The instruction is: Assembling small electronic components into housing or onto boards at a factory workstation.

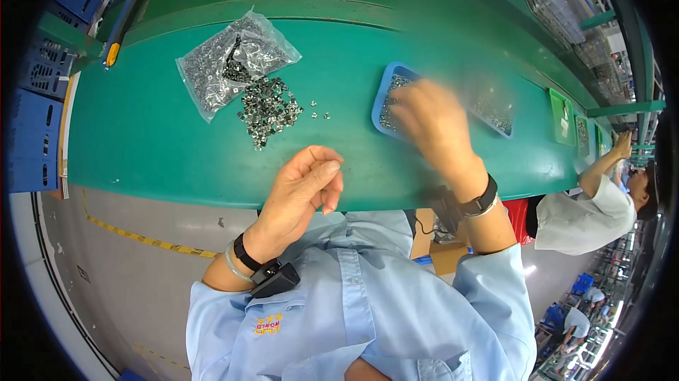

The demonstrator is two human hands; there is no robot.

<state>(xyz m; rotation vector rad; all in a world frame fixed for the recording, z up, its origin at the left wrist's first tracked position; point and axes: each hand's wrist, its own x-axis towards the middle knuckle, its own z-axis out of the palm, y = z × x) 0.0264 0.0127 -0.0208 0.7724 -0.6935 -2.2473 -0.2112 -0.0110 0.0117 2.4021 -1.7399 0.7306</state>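
Observation:
Near the front edge of the green work surface, my left hand (305,184) is closed, its fingers curled and the thumb pressed against them. Whatever may be between those fingertips is too small to make out. My right hand (431,123) reaches over a blue tray (377,114) of small metal parts. Its fingers are bent together at the tray's contents, slightly blurred, and their tips are hard to see. Left of the tray lies a loose pile of small shiny metal clips (267,109), with a few strays beside it. Behind the pile, an open clear plastic bag (205,63) holds many more.
A clear tray (493,109) of small parts stands right of the blue one. Farther right are a green tray (560,118) and a co-worker (587,215). Blue crates (32,137) stand at the left, and cardboard boxes (447,257) sit below the table edge.

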